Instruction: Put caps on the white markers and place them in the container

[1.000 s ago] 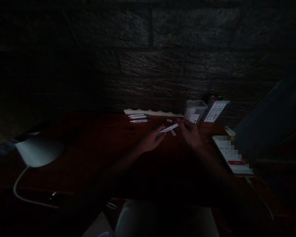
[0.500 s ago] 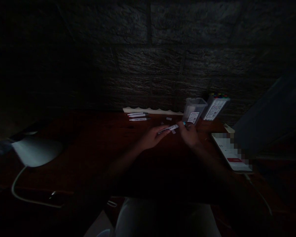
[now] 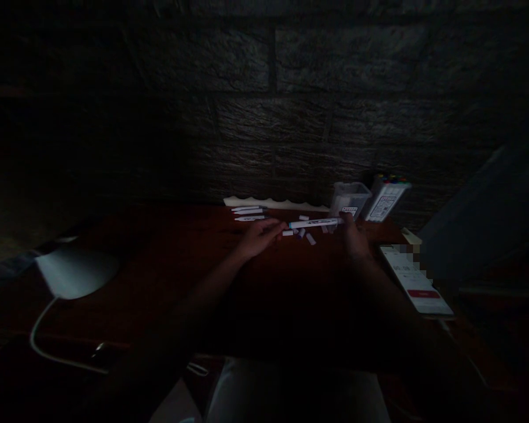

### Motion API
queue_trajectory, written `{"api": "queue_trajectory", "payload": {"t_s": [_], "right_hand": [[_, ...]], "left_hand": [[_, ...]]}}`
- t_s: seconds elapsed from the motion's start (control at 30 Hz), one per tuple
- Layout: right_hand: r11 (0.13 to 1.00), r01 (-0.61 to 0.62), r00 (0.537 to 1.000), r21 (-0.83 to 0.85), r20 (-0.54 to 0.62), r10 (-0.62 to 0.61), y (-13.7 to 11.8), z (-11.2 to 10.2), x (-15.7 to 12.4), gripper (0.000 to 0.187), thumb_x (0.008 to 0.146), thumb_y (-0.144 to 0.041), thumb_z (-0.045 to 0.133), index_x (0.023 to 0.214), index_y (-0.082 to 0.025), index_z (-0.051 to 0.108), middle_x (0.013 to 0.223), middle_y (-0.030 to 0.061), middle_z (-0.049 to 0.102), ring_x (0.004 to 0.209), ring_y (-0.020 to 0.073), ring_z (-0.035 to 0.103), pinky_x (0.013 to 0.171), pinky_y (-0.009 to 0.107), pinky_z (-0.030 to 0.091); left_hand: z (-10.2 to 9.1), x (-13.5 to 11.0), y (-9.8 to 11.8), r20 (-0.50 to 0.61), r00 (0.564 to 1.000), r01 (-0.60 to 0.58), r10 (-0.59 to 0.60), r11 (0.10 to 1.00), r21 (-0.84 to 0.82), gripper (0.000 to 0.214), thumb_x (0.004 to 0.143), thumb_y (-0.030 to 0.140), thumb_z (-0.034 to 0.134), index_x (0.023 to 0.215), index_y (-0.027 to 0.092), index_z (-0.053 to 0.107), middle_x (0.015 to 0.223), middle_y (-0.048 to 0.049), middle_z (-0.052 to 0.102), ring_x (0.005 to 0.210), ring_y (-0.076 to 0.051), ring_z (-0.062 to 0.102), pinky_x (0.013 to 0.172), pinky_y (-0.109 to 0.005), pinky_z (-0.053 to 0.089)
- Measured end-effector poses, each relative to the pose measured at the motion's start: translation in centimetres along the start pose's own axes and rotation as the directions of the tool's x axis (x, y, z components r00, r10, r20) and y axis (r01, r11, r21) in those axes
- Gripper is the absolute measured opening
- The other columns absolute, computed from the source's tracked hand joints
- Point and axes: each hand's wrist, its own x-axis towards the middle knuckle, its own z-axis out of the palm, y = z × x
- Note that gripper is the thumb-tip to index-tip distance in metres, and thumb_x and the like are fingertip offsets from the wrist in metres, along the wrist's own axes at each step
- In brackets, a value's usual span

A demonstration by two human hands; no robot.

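In a very dark scene, my right hand (image 3: 351, 235) grips the right end of a white marker pen (image 3: 315, 223) held level above a dark wooden desk (image 3: 167, 276). My left hand (image 3: 259, 236) is at the pen's left tip, fingers curled; whether it holds a cap I cannot make out. Several small pale caps (image 3: 305, 235) lie on the desk just under the pen. Three more white markers (image 3: 249, 212) lie side by side farther back.
A clear plastic tub (image 3: 350, 198) and a box of coloured markers (image 3: 385, 197) stand at the back right. A lit phone (image 3: 417, 281) lies at right. A white lamp base (image 3: 77, 271) with its cable sits at left. A brick wall rises behind.
The pen was held tilted between both hands. Now it is level and farther back, my hands have spread apart along it, and my left fingers sit at its left tip.
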Motion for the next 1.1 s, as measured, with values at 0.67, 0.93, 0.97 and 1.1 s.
{"api": "queue_trajectory", "payload": {"t_s": [0.67,0.93,0.97,1.1], "right_hand": [[0.85,0.023,0.947,0.526,0.26,-0.186,-3.6,0.9,-3.6,0.038,0.075,-0.056,0.065,0.087,-0.02,0.068,0.063,-0.0027,0.061,0.042,0.0056,0.035,0.043,0.022,0.028],[0.831,0.019,0.931,0.555,0.292,-0.217,-3.2,1.1,-4.0,0.027,0.076,-0.046,0.067,0.087,-0.021,0.068,0.061,-0.003,0.059,0.044,0.0064,0.034,0.042,0.022,0.026],[0.821,0.01,0.931,0.571,0.293,-0.215,-3.2,1.1,-4.0,0.026,0.074,-0.045,0.069,0.086,-0.022,0.069,0.061,-0.0032,0.059,0.044,0.0059,0.034,0.041,0.022,0.026],[0.767,-0.033,0.925,0.641,0.31,-0.219,-3.4,0.9,-3.8,0.023,0.069,-0.038,0.076,0.083,-0.022,0.071,0.063,-0.0044,0.058,0.043,0.0034,0.031,0.041,0.02,0.027]], "left_hand": [[0.0,-0.6,2.9,-0.179,0.959,0.018,-0.219,0.677,-0.736,0.036,0.057,0.039,0.085,0.068,0.015,0.062,0.053,0.0049,0.056,0.047,-0.005,0.048,0.047,-0.017,0.036],[-0.7,-1.1,3.4,-0.097,0.974,0.032,-0.207,0.544,-0.838,0.029,0.064,0.03,0.083,0.065,0.015,0.058,0.051,0.006,0.054,0.047,-0.005,0.051,0.049,-0.017,0.043],[-0.7,-1.1,3.3,-0.084,0.974,0.045,-0.209,0.546,-0.837,0.027,0.065,0.028,0.082,0.066,0.015,0.058,0.052,0.0056,0.055,0.047,-0.005,0.052,0.05,-0.017,0.044],[-0.4,-1.0,2.6,-0.057,0.972,0.084,-0.226,0.569,-0.818,0.022,0.064,0.023,0.083,0.07,0.015,0.063,0.059,0.0039,0.062,0.05,-0.007,0.058,0.053,-0.019,0.049]]}}
